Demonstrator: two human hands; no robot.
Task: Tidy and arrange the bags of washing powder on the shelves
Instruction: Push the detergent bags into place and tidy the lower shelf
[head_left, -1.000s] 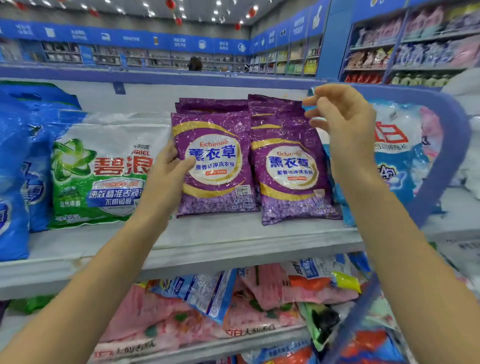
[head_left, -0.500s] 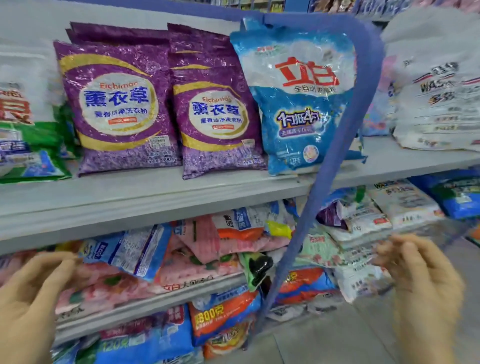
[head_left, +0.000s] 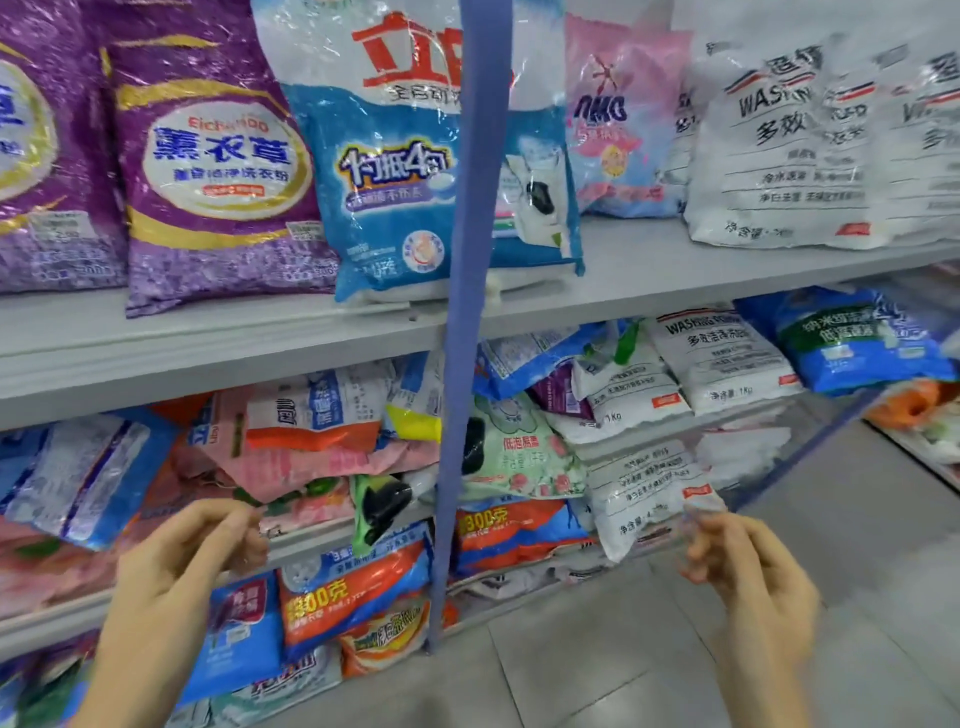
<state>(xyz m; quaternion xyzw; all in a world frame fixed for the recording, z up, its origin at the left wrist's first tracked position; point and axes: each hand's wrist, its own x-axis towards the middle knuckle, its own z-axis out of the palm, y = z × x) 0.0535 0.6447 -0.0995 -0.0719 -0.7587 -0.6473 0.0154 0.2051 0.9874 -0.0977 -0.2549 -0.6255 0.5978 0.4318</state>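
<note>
Purple lavender bags (head_left: 218, 171) stand upright on the upper shelf (head_left: 208, 343), with a blue and white bag (head_left: 395, 171), a pink bag (head_left: 618, 130) and white bags (head_left: 789, 145) to their right. Below, on the middle shelf, pink bags (head_left: 311, 467), a green flowered bag (head_left: 514, 452) and white bags (head_left: 639, 493) lie in a jumbled heap. My left hand (head_left: 182, 571) hovers in front of the pink bags, fingers loosely curled, holding nothing. My right hand (head_left: 748, 582) hangs just right of a white bag's lower corner, also holding nothing; it is blurred.
A blue upright post (head_left: 467, 312) runs down the front of the shelves between the two bays. Orange and blue bags (head_left: 353, 597) fill the bottom shelf. Grey floor tiles (head_left: 623, 649) lie below, and another low shelf (head_left: 924, 426) shows at the far right.
Both hands have left the purple bags on the upper shelf and dropped to the middle shelf level. My view has swung down and to the right.
</note>
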